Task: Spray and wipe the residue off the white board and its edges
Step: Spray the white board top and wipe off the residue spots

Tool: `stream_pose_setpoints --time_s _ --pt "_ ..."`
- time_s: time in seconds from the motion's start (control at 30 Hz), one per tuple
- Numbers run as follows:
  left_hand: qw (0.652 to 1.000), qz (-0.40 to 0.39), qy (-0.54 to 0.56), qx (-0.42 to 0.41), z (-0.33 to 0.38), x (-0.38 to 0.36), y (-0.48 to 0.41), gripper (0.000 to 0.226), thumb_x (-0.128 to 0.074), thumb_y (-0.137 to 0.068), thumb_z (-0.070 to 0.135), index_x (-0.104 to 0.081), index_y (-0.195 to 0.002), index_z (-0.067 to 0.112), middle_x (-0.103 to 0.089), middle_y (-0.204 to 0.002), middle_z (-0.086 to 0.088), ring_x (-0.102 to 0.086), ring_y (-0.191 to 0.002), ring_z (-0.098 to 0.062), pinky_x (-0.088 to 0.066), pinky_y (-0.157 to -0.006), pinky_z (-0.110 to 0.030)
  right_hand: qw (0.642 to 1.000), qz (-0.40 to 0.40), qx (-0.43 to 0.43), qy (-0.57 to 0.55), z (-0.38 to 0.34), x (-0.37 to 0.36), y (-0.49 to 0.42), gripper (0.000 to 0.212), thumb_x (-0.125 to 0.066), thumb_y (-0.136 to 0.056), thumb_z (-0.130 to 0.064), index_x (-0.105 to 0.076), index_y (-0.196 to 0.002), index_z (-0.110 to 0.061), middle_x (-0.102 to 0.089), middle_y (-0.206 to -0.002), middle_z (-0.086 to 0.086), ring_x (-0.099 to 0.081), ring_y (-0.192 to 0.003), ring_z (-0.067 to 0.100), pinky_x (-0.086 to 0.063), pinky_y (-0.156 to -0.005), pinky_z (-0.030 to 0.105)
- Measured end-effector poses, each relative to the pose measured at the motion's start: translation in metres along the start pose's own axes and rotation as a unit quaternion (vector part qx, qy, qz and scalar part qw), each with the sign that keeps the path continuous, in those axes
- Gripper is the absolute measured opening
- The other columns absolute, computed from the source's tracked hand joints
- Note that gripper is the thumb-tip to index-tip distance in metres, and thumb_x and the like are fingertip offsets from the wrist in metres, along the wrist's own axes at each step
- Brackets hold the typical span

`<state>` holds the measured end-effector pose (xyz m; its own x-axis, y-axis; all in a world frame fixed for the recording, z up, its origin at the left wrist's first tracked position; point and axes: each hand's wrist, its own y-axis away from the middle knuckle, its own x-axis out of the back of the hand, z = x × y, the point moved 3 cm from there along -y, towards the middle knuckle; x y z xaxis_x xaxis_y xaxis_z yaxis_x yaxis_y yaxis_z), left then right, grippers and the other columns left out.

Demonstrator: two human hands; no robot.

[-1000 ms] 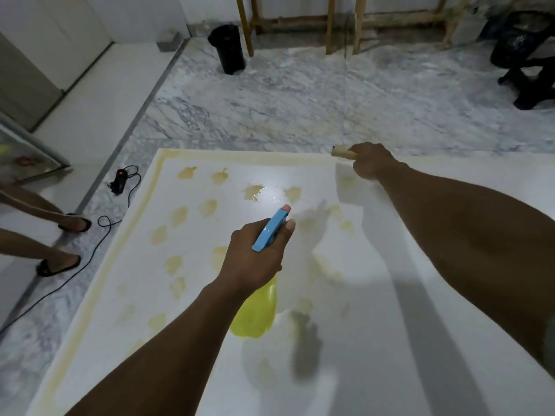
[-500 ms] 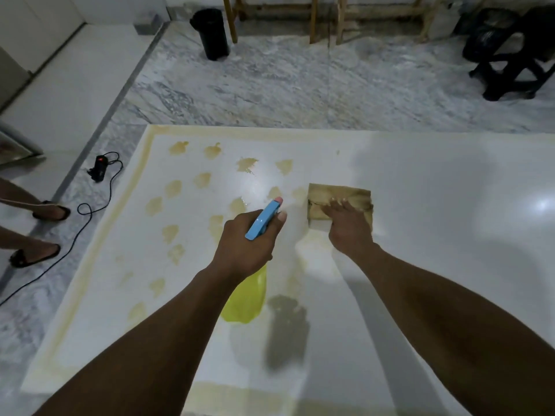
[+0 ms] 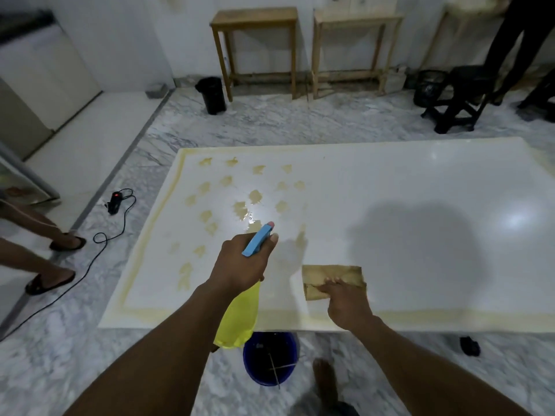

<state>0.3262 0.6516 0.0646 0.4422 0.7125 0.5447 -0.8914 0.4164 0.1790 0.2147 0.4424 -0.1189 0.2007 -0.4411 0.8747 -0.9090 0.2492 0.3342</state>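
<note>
A large white board (image 3: 420,205) lies flat on the marble floor. Several yellowish residue patches (image 3: 255,196) dot its left half, and a yellow band runs along its left and near edges. My left hand (image 3: 240,262) grips a yellow spray bottle (image 3: 240,319) with a blue trigger head, nozzle aimed at the patches. My right hand (image 3: 345,301) presses flat on a brown stained cloth (image 3: 333,280) near the board's front edge.
A blue bucket (image 3: 270,358) stands on the floor at the board's near edge, by my bare foot (image 3: 326,376). Another person's sandalled feet (image 3: 51,280) and a black cable with a plug (image 3: 115,202) lie left. Wooden stands (image 3: 255,49), a black bin (image 3: 211,94) and stool (image 3: 462,100) are behind.
My right hand dragged the cloth from the board's far edge back across it to the near edge. The view pulled back and up; the spray bottle stayed aimed at the patches.
</note>
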Motion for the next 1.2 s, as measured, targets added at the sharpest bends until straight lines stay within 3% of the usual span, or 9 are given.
stream_pose_setpoints --time_s 0.1,0.23,0.27,0.47,0.67,0.8,0.87,1.0,1.2 --pt "1.0 0.006 -0.002 -0.028 0.009 0.017 0.005 0.01 -0.057 -0.104 0.055 -0.065 -0.101 0.049 -0.075 -0.089 -0.013 -0.073 -0.054 -0.012 -0.055 -0.059 -0.015 0.998 -0.042 0.001 -0.052 -0.002 0.038 -0.006 0.04 -0.05 -0.085 -0.012 -0.069 -0.117 -0.026 -0.067 -0.12 -0.003 -0.063 -0.113 0.022 -0.051 -0.092 0.032" --pt "0.999 0.02 0.002 -0.039 0.018 0.033 -0.017 0.013 -0.056 -0.104 0.054 -0.066 -0.109 0.047 -0.074 -0.088 -0.012 -0.074 -0.055 -0.012 -0.054 -0.058 -0.013 0.968 -0.154 -0.03 -0.198 -0.019 0.112 -0.041 0.004 -0.061 -0.068 -0.019 -0.064 -0.07 -0.02 -0.062 -0.075 -0.002 -0.056 -0.073 0.021 -0.041 -0.066 0.028" --pt "0.999 0.02 0.003 -0.037 0.018 0.033 -0.028 0.012 -0.056 -0.104 0.055 -0.066 -0.108 0.049 -0.073 -0.085 -0.011 -0.074 -0.055 -0.012 -0.053 -0.057 -0.012 0.962 -0.157 -0.057 -0.216 -0.018 0.127 -0.057 0.004 -0.061 -0.071 -0.018 -0.063 -0.069 -0.015 -0.063 -0.071 0.001 -0.057 -0.069 0.022 -0.042 -0.063 0.029" --pt "0.999 0.031 0.016 -0.015 0.017 0.023 -0.113 0.023 -0.059 -0.104 0.051 -0.072 -0.093 0.034 -0.059 -0.068 -0.002 -0.065 -0.049 -0.007 -0.046 -0.051 -0.009 0.953 -0.096 -0.077 -0.278 -0.01 0.226 -0.189 0.043 -0.067 -0.068 -0.021 -0.066 -0.099 0.007 -0.065 -0.089 0.017 -0.06 -0.081 0.028 -0.045 -0.072 0.036" --pt "0.998 0.053 0.021 0.035 0.017 0.022 -0.221 0.051 -0.06 -0.102 0.054 -0.071 -0.103 0.004 -0.063 -0.067 -0.009 -0.075 -0.062 -0.027 -0.062 -0.065 -0.035 0.994 0.055 -0.052 -0.084 -0.016 0.305 -0.359 0.025 -0.048 -0.084 -0.012 -0.068 -0.099 -0.01 -0.066 -0.1 0.016 -0.058 -0.086 0.031 -0.041 -0.071 0.033" --pt "0.997 0.072 0.003 0.027 0.015 0.02 -0.273 0.05 -0.061 -0.102 0.052 -0.069 -0.093 0.004 -0.069 -0.074 -0.016 -0.073 -0.064 -0.03 -0.058 -0.063 -0.034 0.998 0.02 -0.066 -0.007 0.019 0.271 -0.454 0.04 -0.049 -0.086 -0.017 -0.061 -0.125 -0.019 -0.059 -0.126 0.015 -0.057 -0.11 0.034 -0.047 -0.088 0.037" --pt "0.998 0.06 0.001 0.027 0.009 0.014 -0.287 0.049 -0.061 -0.102 0.051 -0.069 -0.091 0.004 -0.066 -0.07 -0.015 -0.071 -0.066 -0.033 -0.056 -0.067 -0.04 0.997 0.019 -0.067 0.025 0.028 0.229 -0.462 0.046 -0.048 -0.091 -0.016 -0.054 -0.137 -0.02 -0.054 -0.138 0.013 -0.051 -0.126 0.034 -0.043 -0.103 0.042" --pt "0.998 0.047 -0.007 0.041 -0.007 0.005 -0.297 0.047 -0.062 -0.102 0.05 -0.069 -0.088 0.006 -0.065 -0.068 -0.013 -0.071 -0.065 -0.032 -0.056 -0.068 -0.039 0.989 0.127 -0.037 0.07 0.022 0.172 -0.44 0.046 -0.047 -0.089 -0.002 -0.055 -0.134 -0.01 -0.052 -0.143 0.013 -0.042 -0.135 0.037 -0.042 -0.105 0.045" --pt "0.999 0.031 -0.013 0.04 -0.01 0.007 -0.274 0.045 -0.061 -0.102 0.05 -0.073 -0.098 0.007 -0.07 -0.069 -0.013 -0.073 -0.062 -0.026 -0.056 -0.062 -0.023 0.994 0.091 -0.049 0.041 0.005 0.142 -0.38 0.048 -0.042 -0.093 -0.004 -0.053 -0.138 -0.016 -0.05 -0.147 0.004 -0.035 -0.142 0.027 -0.035 -0.111 0.038"
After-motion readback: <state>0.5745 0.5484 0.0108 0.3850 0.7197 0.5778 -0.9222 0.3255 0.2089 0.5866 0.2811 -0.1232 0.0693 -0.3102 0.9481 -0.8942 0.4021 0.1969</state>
